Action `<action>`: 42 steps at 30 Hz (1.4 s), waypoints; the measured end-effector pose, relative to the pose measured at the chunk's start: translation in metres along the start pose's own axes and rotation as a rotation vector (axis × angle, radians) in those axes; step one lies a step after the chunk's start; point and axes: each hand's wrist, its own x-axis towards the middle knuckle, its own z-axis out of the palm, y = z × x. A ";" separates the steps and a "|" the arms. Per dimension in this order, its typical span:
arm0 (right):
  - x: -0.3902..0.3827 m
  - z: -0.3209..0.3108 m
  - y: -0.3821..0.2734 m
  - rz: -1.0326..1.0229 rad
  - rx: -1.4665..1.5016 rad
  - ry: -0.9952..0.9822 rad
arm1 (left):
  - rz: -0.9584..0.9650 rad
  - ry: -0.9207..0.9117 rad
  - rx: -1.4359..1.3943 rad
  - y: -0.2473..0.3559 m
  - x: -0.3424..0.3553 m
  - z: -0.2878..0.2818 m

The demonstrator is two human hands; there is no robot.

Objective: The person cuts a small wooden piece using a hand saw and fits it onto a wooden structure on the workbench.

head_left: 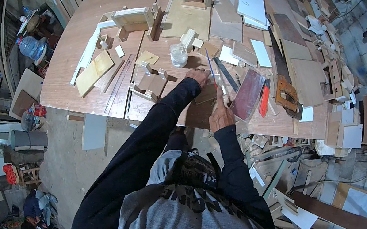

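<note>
Near the table's front middle, my left hand (197, 76) has its fingers curled beside a thin blue rod (209, 62); what they grip is unclear. My right hand (222, 116) is lower and to the right, index finger stretched along a narrow pale piece (221, 83), the other fingers curled with their contents hidden. A small brown board (205, 98) lies between the hands. To the right are a dark metal bar (228, 77), a maroon slab (247, 95) and an orange knife (264, 102). A lumpy plastic bag (178, 56) stands beyond my left hand.
The wooden table (66, 92) bears U-shaped assemblies (133, 21), boards (95, 73), white panels (252, 1) and a handsaw (287, 94). Offcuts (301, 212) crowd the floor at right. At left are a large water bottle (33, 46), a grey roll (28, 140) and piled cloth (38, 211).
</note>
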 end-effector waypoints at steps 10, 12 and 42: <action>-0.001 -0.009 -0.009 -0.020 -0.071 0.012 | -0.042 -0.098 0.068 -0.001 0.003 -0.007; -0.007 -0.022 -0.018 0.090 -0.112 -0.102 | -0.098 -0.122 0.006 -0.003 0.007 -0.008; -0.031 -0.042 -0.029 0.164 -0.014 -0.175 | 0.049 0.079 0.126 -0.017 0.012 0.012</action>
